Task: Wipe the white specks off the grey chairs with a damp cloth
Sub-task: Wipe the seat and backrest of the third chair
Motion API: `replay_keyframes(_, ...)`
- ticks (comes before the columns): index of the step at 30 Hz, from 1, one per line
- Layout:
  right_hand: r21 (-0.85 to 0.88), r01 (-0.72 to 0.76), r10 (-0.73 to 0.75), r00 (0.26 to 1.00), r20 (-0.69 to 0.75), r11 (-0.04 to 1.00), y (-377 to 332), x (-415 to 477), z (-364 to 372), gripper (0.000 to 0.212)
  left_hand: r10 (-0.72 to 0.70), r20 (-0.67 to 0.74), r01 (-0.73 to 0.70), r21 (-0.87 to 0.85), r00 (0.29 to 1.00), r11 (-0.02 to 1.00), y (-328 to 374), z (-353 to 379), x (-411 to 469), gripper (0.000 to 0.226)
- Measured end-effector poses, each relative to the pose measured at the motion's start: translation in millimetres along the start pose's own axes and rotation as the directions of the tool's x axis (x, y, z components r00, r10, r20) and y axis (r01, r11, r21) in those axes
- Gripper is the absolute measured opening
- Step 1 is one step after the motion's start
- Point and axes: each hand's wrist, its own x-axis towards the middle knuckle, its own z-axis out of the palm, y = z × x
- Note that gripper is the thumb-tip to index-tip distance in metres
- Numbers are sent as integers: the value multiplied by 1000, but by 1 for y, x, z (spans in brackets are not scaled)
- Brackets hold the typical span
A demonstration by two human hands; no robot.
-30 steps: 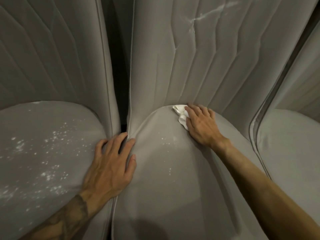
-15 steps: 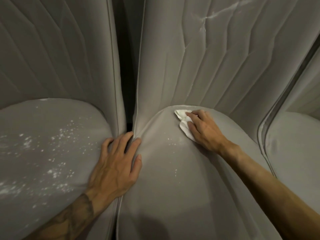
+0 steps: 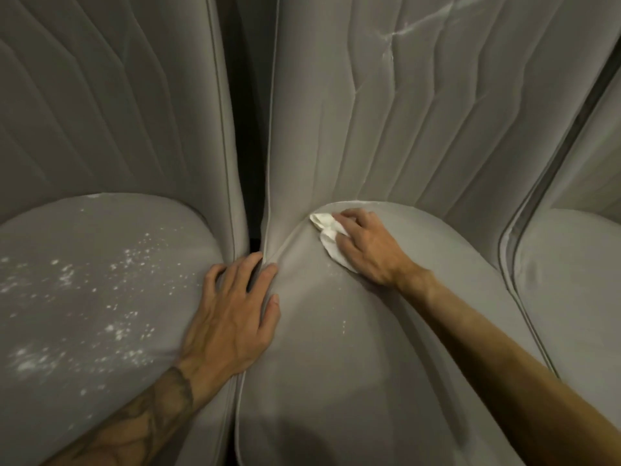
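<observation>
Three grey padded chairs stand side by side. The middle chair's seat (image 3: 336,381) carries a few white specks (image 3: 343,326) near its centre. My right hand (image 3: 366,247) presses a white cloth (image 3: 327,235) flat on the back of that seat, close to the backrest. The cloth sticks out to the left of my fingers. My left hand (image 3: 232,314) lies flat and spread over the seam between the middle seat and the left chair's seat (image 3: 84,331), holding nothing. The left seat is strewn with many white specks (image 3: 117,290).
A dark gap (image 3: 245,112) runs between the left and middle backrests. White smears (image 3: 403,28) mark the top of the middle backrest. A third grey seat (image 3: 571,280) sits at the right edge.
My right hand has slid the cloth leftward along the back of the middle seat. The specks near the seat's back are mostly gone. My left hand has stayed on the seam.
</observation>
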Motion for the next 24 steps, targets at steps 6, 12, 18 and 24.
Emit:
replay_keyframes(6, 32, 71, -69, 997, -42, 997, -27, -19, 8, 41, -5, 13, 5, 11, 1000, 1000, 0, -1, 0, 50)
replay_keyframes(12, 114, 90, -73, 987, -145, 989, -9, -13, -30, 19, -4, 3, 4, 6, 1000, 1000, 2, -3, 0, 49)
replay_keyframes(18, 104, -26, 18, 997, 71, 994, 0, -20, -39, 13, -6, -1, 6, -3, 1000, 1000, 3, -5, 0, 49)
replay_keyframes(24, 98, 28, -30, 999, 21, 995, -2, -25, -29, 17, -12, 24, 13, -8, 1000, 1000, 3, -8, 0, 50)
